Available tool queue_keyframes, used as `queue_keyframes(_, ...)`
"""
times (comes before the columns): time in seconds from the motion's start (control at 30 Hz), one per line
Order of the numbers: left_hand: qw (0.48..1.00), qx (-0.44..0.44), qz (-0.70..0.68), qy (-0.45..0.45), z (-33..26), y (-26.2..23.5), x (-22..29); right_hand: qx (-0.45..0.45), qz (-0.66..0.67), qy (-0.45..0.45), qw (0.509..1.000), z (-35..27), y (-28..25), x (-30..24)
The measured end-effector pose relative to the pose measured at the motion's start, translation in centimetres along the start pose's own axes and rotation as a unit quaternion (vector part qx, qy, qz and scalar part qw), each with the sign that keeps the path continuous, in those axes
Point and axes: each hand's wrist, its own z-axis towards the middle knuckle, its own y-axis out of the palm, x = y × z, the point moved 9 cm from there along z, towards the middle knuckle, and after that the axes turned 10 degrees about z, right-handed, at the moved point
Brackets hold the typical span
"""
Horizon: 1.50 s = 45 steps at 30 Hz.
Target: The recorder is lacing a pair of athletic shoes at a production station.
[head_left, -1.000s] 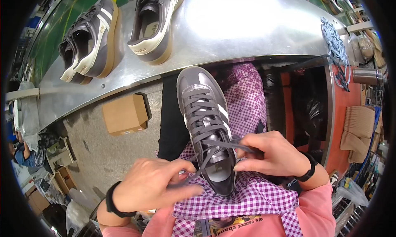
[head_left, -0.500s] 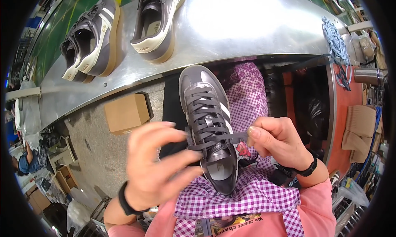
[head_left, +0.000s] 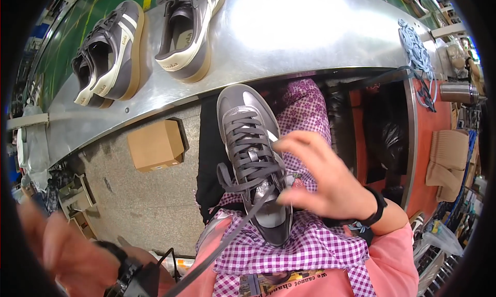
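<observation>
A grey sneaker (head_left: 247, 122) with dark laces and a white side stripe rests on my lap, toe pointing away from me. My right hand (head_left: 325, 180) is at its right side, thumb and fingers apart, the thumb close to the tongue and lace. A loop of lace (head_left: 226, 178) stands off the sneaker's left side. One long lace end (head_left: 222, 244) stretches from the tongue down to the lower left, out of the picture. My left hand (head_left: 72, 245) is far out at the lower left, smeared by motion; whether it holds that lace does not show.
Beyond my knees runs a shiny metal bench (head_left: 289, 49). On it stand a single sneaker (head_left: 181, 36), a pair of sneakers (head_left: 116, 54) and a bundle of light blue laces (head_left: 416, 49). A cardboard box (head_left: 155, 144) sits on the floor. At right is a red surface (head_left: 431, 126).
My left hand has swung from the sneaker out to the lower left. The lace, earlier across the opening, now stretches toward the lower left. My right hand's pinch has opened and moved nearer the sneaker.
</observation>
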Motion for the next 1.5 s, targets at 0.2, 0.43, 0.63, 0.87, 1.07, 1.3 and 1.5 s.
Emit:
queue_keyframes(0.2, 0.612, -0.019, 0.789, 0.057, 6.2, -2.2, -6.8, -0.134, 0.388, -0.016, 0.912, 0.5, 1.8, -1.4)
queue_keyframes(0.43, 0.655, 0.046, 0.753, -0.033, 5.6, -7.2, -10.0, -0.269, 0.611, 0.242, 0.704, -4.4, 5.9, -2.0)
queue_keyframes(0.63, 0.713, 0.075, 0.692, -0.084, 4.8, -8.6, -11.1, -0.056, -0.061, -0.122, 0.989, -0.2, 0.7, -4.4)
queue_keyframes(0.87, 0.892, 0.1, 0.414, -0.148, 4.6, -9.1, -11.3, -0.093, -0.203, -0.108, 0.969, 0.2, 4.2, -2.0)
queue_keyframes(1.07, 0.763, 0.142, 0.631, -0.013, 3.8, -9.9, -8.0, -0.183, 0.118, -0.047, 0.975, -0.1, -3.3, -3.8)
queue_keyframes(1.3, 0.657, -0.228, 0.708, 0.119, 6.5, 1.4, -14.7, -0.169, 0.588, -0.093, 0.786, -2.3, -5.1, -10.3)
queue_keyframes(1.5, 0.604, -0.337, 0.713, 0.113, 3.4, 6.3, -16.9, 0.007, 0.031, 0.148, 0.988, -1.0, -3.3, 1.3)
